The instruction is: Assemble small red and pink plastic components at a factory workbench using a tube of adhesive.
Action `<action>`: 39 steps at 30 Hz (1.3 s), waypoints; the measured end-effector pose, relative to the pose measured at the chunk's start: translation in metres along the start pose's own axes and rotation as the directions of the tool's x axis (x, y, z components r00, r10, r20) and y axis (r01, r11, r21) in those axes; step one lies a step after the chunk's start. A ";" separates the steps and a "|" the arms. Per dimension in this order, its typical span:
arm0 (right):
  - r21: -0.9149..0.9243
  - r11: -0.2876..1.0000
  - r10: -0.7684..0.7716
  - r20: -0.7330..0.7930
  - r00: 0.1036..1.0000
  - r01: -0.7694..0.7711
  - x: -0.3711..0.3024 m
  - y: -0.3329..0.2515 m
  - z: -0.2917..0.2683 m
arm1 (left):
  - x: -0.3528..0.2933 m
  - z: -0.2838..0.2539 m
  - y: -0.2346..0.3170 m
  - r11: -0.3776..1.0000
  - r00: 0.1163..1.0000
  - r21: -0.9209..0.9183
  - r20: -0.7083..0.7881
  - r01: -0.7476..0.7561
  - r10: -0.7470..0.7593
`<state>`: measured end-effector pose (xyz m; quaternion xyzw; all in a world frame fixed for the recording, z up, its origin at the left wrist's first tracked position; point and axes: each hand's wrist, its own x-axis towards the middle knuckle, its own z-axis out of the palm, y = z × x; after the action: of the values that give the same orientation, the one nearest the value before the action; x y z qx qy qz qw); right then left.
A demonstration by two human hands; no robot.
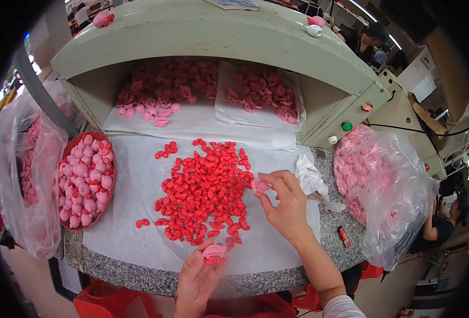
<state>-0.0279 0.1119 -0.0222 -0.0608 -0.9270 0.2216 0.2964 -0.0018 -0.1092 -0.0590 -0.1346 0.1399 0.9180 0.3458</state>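
A pink-and-red piece [215, 253] and a pink piece [260, 185] are held near heaped red pieces [205, 188].

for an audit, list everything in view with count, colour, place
table: one, grey, centre
paper sheet: one, white, on table
bent pieces: many, red, heaped on paper
basket: one, red, left, holding pink and red balls
plastic bags: two, clear, either side, holding pink pieces
cabinet: one, pale green, back
shells: many, pink, inside cabinet
toy balls: two, pink-red, cabinet top
crumpled sheet: one, white, right of heap
small tube: one, red-black, right
stools: count unclear, red, below table
people: at least three, mostly dark tops, background
left hand: one, front, holding pink-red piece
right hand: one, right, holding pink piece
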 end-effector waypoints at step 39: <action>0.041 0.999 -0.050 0.796 0.603 0.029 -0.030 0.020 -0.077 | -0.018 0.010 -0.013 0.999 1.000 0.039 0.014 0.021 -0.022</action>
<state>0.0403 0.1516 0.0088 0.0680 -0.9604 0.2301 -0.1414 0.0181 -0.1070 -0.0456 -0.1227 0.1538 0.9123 0.3592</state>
